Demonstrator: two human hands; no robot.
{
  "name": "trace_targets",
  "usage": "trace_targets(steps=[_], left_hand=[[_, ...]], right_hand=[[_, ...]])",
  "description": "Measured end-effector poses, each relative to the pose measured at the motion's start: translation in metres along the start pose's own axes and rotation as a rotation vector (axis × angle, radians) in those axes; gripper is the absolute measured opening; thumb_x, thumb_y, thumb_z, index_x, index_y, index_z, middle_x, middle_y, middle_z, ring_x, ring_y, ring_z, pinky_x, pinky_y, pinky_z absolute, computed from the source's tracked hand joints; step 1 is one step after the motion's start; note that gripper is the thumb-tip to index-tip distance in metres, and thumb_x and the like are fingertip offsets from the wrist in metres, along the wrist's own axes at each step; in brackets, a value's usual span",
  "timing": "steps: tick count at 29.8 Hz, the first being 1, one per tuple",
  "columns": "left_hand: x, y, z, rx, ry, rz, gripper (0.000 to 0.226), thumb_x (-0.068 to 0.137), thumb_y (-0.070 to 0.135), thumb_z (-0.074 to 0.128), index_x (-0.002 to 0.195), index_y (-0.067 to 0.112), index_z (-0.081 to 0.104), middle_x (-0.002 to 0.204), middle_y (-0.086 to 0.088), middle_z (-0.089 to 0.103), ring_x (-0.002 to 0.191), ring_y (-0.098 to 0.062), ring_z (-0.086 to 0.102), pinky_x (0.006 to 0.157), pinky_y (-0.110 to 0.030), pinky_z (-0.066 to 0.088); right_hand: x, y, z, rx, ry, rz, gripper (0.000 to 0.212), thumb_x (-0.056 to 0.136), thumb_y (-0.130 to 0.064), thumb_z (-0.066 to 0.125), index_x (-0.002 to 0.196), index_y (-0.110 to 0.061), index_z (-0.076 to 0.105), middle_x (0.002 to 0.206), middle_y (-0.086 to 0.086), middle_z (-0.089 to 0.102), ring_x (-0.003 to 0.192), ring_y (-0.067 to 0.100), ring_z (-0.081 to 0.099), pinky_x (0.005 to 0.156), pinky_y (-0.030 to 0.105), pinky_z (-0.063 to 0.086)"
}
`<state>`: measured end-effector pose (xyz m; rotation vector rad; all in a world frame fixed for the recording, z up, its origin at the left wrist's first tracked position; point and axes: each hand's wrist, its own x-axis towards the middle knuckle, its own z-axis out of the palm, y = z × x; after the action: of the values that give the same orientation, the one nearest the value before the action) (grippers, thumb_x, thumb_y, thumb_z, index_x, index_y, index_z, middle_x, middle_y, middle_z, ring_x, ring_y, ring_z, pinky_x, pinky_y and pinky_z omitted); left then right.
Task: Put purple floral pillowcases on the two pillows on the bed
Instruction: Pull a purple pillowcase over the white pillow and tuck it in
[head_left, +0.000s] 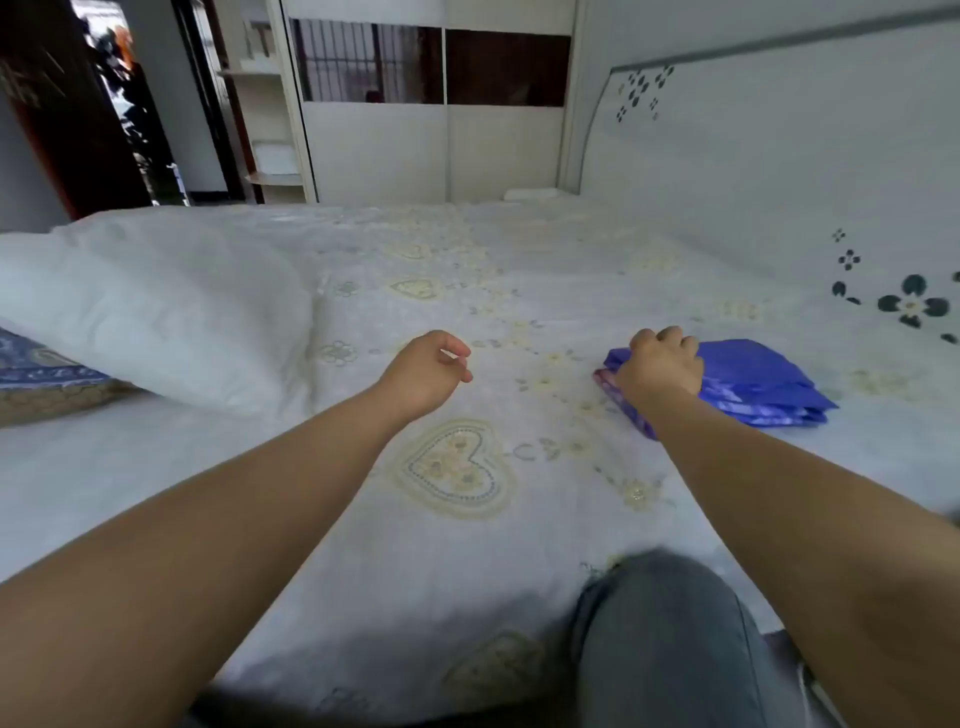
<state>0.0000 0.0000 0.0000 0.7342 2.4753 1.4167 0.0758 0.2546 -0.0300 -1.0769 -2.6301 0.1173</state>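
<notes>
Two hands: both reach forward over the bed (467, 545), the person kneeling with one knee (670, 623) on its near edge.
Right hand (662, 366): fingers are curled down over the near corner of the folded pillowcases (753, 382), gripping the cloth, probably to lift or shake one free.
Left hand (428, 369): held above the sheet, fingers loosely curled toward the thumb, holding nothing; likely waiting to take the other edge.
Pillowcases: a purple stack, folded flat, lying on the sheet near the headboard (779, 182), well apart from the pillow.
White pillow (156, 306): bare, at the left, resting partly on a blue patterned cushion (41, 364); whether that one is the second pillow I cannot tell.
Stage: seemingly the start; no pillow is covered yet.
Wardrobe (436, 135): stands beyond the bed.
</notes>
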Motion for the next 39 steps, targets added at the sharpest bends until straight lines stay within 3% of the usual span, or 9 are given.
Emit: trace_targets(steps=[4,9,15,17,21,25,32,36,39], left_hand=[[0.006,-0.004,0.005,0.008,-0.010,-0.016,0.016,0.093,0.010,0.045,0.104,0.016,0.054,0.101,-0.006,0.068,0.091,-0.019,0.057,0.083,-0.031,0.044],[0.014,-0.025,0.007,0.000,0.039,0.013,0.018,0.093,0.008,0.046,0.105,0.013,0.059,0.098,-0.002,0.064,0.091,-0.021,0.059,0.081,-0.031,0.045],[0.023,-0.044,-0.008,-0.062,0.428,0.118,0.018,0.094,0.012,0.047,0.094,0.018,0.064,0.106,-0.001,0.062,0.065,-0.003,0.051,0.067,-0.014,0.040],[0.020,-0.049,-0.017,-0.069,0.506,0.145,0.018,0.094,0.012,0.046,0.095,0.017,0.063,0.108,0.003,0.061,0.070,0.001,0.052,0.063,-0.001,0.036],[0.009,-0.072,-0.040,-0.046,0.466,0.085,0.018,0.093,0.011,0.047,0.096,0.013,0.065,0.103,0.002,0.063,0.086,-0.009,0.055,0.075,-0.013,0.038],[-0.012,-0.104,-0.062,0.012,0.255,-0.027,0.015,0.093,0.012,0.052,0.099,0.012,0.066,0.099,-0.003,0.066,0.088,-0.015,0.058,0.085,-0.030,0.046],[-0.034,-0.117,-0.058,0.152,-0.003,-0.065,0.029,0.090,0.025,0.061,0.115,0.010,0.063,0.115,-0.006,0.065,0.092,-0.011,0.057,0.075,-0.018,0.043],[-0.030,-0.115,-0.043,0.375,-0.042,-0.043,0.059,0.086,0.052,0.058,0.130,0.013,0.052,0.132,-0.005,0.056,0.119,-0.020,0.053,0.100,-0.029,0.040],[-0.023,-0.108,-0.034,0.569,-0.061,-0.019,0.077,0.080,0.068,0.051,0.137,0.017,0.043,0.138,-0.007,0.049,0.127,-0.027,0.044,0.103,-0.036,0.038]], right_hand=[[0.005,0.028,0.004,-0.180,-0.041,0.124,0.053,0.093,-0.038,0.045,0.134,-0.007,0.037,0.139,0.015,0.031,0.124,0.036,0.031,0.097,0.042,0.035],[0.017,0.028,0.012,0.055,-0.010,0.151,0.032,0.097,-0.016,0.037,0.124,-0.008,0.052,0.133,0.018,0.042,0.120,0.041,0.039,0.089,0.046,0.040],[-0.025,-0.071,0.015,0.574,0.145,-0.494,0.022,0.090,-0.007,0.054,0.108,-0.007,0.066,0.109,0.015,0.061,0.102,0.032,0.057,0.083,0.030,0.040],[-0.059,-0.110,0.016,0.604,0.065,-0.794,0.021,0.088,-0.008,0.053,0.104,-0.008,0.066,0.104,0.011,0.062,0.098,0.028,0.058,0.082,0.027,0.040],[-0.121,-0.156,0.026,0.628,-0.166,-1.084,0.025,0.090,-0.024,0.051,0.108,-0.013,0.064,0.107,0.003,0.061,0.099,0.017,0.057,0.086,0.023,0.043],[-0.148,-0.165,0.045,0.695,-0.323,-0.989,0.035,0.090,-0.043,0.057,0.115,-0.019,0.059,0.112,-0.003,0.056,0.101,0.008,0.055,0.090,0.020,0.043],[-0.116,-0.149,0.065,0.717,-0.178,-0.331,0.026,0.084,0.001,0.049,0.108,-0.008,0.052,0.118,0.014,0.051,0.109,0.028,0.052,0.092,0.034,0.042],[-0.100,-0.133,0.077,0.475,-0.226,-0.282,0.011,0.082,-0.011,0.054,0.093,-0.012,0.057,0.110,0.015,0.056,0.110,0.029,0.048,0.094,0.034,0.039],[-0.095,-0.133,0.086,0.390,-0.255,-0.314,0.026,0.082,-0.011,0.051,0.102,-0.017,0.066,0.117,0.012,0.056,0.118,0.029,0.044,0.104,0.034,0.033]])
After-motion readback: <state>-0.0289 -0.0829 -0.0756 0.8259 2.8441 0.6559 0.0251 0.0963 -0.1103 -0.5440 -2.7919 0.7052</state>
